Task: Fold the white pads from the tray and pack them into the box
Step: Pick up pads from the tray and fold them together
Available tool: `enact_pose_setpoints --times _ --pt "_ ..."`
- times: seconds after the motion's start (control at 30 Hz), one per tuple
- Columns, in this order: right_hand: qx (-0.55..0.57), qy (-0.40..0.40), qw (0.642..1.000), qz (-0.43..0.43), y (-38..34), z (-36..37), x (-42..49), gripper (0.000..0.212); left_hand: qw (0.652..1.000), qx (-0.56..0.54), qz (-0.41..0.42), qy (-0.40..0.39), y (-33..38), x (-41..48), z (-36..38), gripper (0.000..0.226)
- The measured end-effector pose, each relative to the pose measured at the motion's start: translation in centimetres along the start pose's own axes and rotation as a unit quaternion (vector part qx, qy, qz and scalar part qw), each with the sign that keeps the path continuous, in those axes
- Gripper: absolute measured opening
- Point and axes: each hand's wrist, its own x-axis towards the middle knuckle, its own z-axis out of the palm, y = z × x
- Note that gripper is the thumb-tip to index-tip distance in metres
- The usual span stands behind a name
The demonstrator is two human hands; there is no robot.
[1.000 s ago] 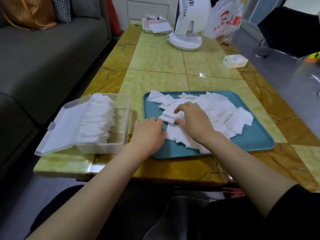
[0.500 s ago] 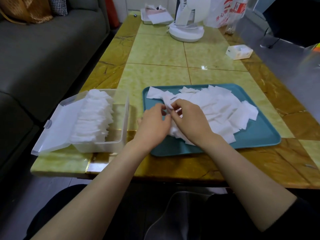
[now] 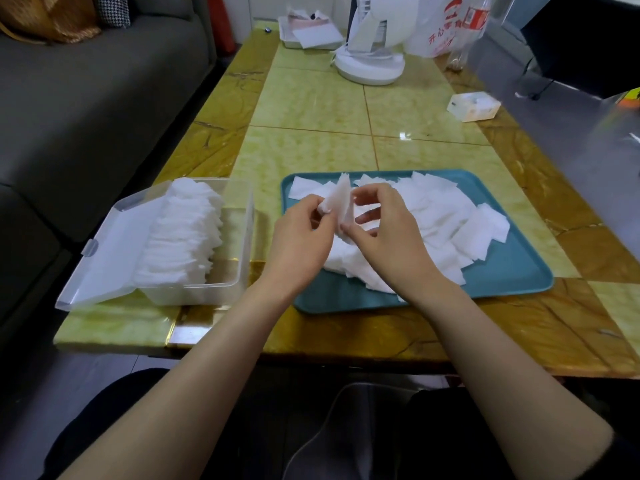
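Note:
A teal tray (image 3: 512, 275) lies on the table with a loose heap of white pads (image 3: 443, 216) on it. Above its left end I hold one white pad (image 3: 341, 202) upright and bent. My left hand (image 3: 301, 237) pinches its left edge and my right hand (image 3: 384, 230) pinches its lower right edge. To the left stands a clear plastic box (image 3: 239, 237) with its lid (image 3: 104, 251) swung open to the left. A row of folded pads (image 3: 183, 233) fills the box's left part.
A grey sofa (image 3: 86, 105) runs along the table's left side. At the far end stand a white fan base (image 3: 370, 64), a small white tray with papers (image 3: 308, 36) and a plastic bag (image 3: 446, 26). A small white box (image 3: 472, 106) sits at the right.
Both hands have risen from the heap on the tray. They now hold a single pad up in the air between them, and it is bent.

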Motion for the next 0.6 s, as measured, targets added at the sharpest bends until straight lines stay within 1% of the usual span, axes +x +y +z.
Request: enact_pose_setpoints --times 0.07,0.17,0.27,0.3,0.37,0.4,0.43,0.47,0.53,0.6 --pt "-0.002 -0.002 1.000 0.025 0.2 -0.1 0.1 0.044 0.999 -0.034 -0.027 -0.010 0.2 0.1 -0.1 0.021" --pt "-0.010 -0.012 0.999 0.033 0.3 0.1 0.2 0.043 0.994 -0.091 -0.057 -0.024 0.5 0.1 -0.4 0.044" --pt "-0.007 -0.016 1.000 0.020 0.1 0.2 0.3 0.043 0.992 -0.100 -0.060 -0.044 0.7 -0.1 -0.3 0.050" --pt "-0.011 -0.016 1.000 0.019 0.1 0.1 0.4 0.042 0.993 -0.094 -0.054 -0.043 0.7 -0.1 -0.3 0.047" --pt "-0.008 -0.015 0.999 0.029 0.0 0.0 0.6 0.036 0.994 -0.094 -0.046 -0.026 0.3 0.1 -0.3 0.034" --pt "0.006 -0.016 0.999 0.038 0.1 -0.1 0.7 0.035 0.994 -0.097 -0.046 -0.015 0.1 0.2 -0.3 0.026" --pt "0.024 -0.017 0.998 0.048 0.1 -0.1 0.8 0.035 0.994 -0.099 -0.047 -0.006 -0.1 0.4 -0.3 0.024" --pt "0.041 -0.019 0.997 0.055 0.2 -0.1 0.9 0.035 0.994 -0.098 -0.049 -0.001 -0.2 0.5 -0.4 0.027" --pt "0.058 -0.022 0.996 0.064 0.2 -0.2 1.1 0.032 0.994 -0.096 -0.050 0.004 -0.1 0.7 -0.6 0.044" --pt "0.046 -0.019 0.997 0.055 0.2 -0.3 1.2 0.022 0.994 -0.100 -0.049 0.006 -0.1 0.8 -0.8 0.052"
